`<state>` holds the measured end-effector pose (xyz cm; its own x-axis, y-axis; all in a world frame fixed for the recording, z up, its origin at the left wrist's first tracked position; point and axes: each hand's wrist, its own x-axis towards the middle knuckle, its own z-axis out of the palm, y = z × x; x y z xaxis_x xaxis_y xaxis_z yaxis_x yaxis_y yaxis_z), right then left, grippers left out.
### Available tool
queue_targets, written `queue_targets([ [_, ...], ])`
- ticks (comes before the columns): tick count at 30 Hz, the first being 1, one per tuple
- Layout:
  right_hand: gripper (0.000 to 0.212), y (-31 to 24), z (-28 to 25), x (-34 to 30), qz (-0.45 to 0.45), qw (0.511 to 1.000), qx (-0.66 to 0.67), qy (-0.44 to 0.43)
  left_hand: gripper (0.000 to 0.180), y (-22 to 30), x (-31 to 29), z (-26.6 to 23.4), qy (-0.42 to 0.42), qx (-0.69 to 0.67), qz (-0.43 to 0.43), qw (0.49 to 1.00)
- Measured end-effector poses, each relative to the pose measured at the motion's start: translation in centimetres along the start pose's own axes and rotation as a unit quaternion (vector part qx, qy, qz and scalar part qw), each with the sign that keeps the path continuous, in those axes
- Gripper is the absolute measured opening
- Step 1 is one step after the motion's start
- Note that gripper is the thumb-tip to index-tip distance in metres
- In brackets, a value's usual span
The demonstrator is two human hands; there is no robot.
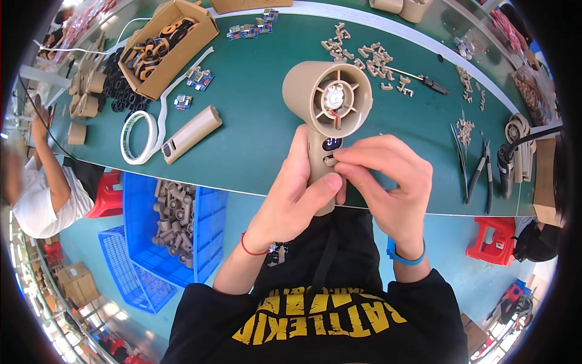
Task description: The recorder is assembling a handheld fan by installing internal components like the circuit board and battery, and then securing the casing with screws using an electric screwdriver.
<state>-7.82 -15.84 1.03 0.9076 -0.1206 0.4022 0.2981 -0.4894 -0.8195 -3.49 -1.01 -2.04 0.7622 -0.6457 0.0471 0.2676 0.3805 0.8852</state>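
A beige handheld fan (297, 91) stands upright over the table's near edge, its round head open and showing a white motor hub and spokes. My left hand (291, 191) is wrapped round its handle, the thumb across the front. With finger and thumb, my right hand (388, 176) pinches a small beige button piece (329, 161) against the handle, just below the dark oval display (331, 144). The fingertips partly cover that piece. To the left lies a separate beige handle shell (193, 134), beside a roll of white tape (138, 138).
Loose beige clips (376, 59) lie behind the fan, near a screwdriver (427, 82). At right are pliers (479, 173), tweezers (459, 151) and an electric screwdriver (505, 170). A cardboard box (173, 51) sits back left; a blue crate (209, 233) of fan parts stands below the edge.
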Motion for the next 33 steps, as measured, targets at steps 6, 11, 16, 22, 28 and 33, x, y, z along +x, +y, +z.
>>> queue_targets([
  [6, 0.018, 1.9, 0.7, -0.2, -0.080, 0.996, 0.037, 0.018, 0.042, -0.2, 0.1, 0.0, 0.000, 0.019, 0.018, 1.000],
  [11, 0.012, 1.6, 0.5, -0.3, 0.180, 0.911, 0.370, -0.027, 0.042, -0.1, -0.1, 0.2, 0.011, 0.059, 0.020, 0.998],
  [16, 0.012, 1.7, 0.5, -0.4, 0.199, 0.896, 0.397, -0.029, 0.044, 0.0, -0.2, 0.3, 0.022, 0.069, 0.009, 0.997],
  [22, 0.013, 1.3, 0.8, -0.6, 0.193, 0.898, 0.394, -0.029, 0.047, 0.0, -0.4, 0.1, 0.028, 0.069, 0.007, 0.997],
  [28, 0.013, 1.4, 1.0, -0.6, 0.187, 0.908, 0.373, -0.028, 0.050, 0.3, -0.3, 0.4, 0.048, 0.063, 0.002, 0.997],
  [33, 0.014, 1.2, 0.9, -0.4, 0.197, 0.896, 0.398, -0.024, 0.053, 0.0, -0.2, 0.6, 0.064, 0.027, -0.010, 0.998],
])
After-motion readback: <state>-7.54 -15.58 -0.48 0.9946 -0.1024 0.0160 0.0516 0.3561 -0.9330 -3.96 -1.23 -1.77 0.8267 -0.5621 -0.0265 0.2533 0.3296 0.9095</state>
